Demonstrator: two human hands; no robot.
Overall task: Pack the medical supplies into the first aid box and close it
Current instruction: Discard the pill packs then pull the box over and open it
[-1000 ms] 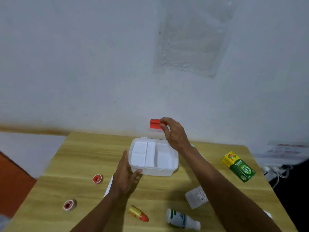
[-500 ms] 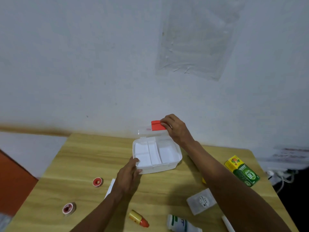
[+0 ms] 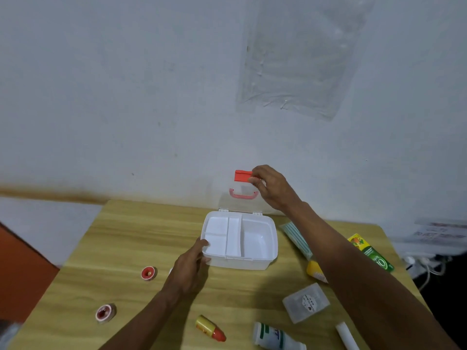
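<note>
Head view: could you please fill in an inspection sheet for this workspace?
Surface: wooden table, supplies scattered over it.
Job's things: first aid box open, compartments empty; tape rolls, red-capped bottle, white bottle, clear packet, green carton and mask pack all outside it.
Clutter: nothing seen.
Hands: left hand grips the box's front-left corner; right hand pinches the red latch, lid raised.
Cables: white cables off the table's right edge.
Surroundings: grey wall, plastic sheet stuck on it.

A plain domestic room is suggested — a light wood-grain table (image 3: 126, 236) set against a scuffed whitish painted wall (image 3: 126, 97), white plugs and cables (image 3: 410, 260) trailing beside.
</note>
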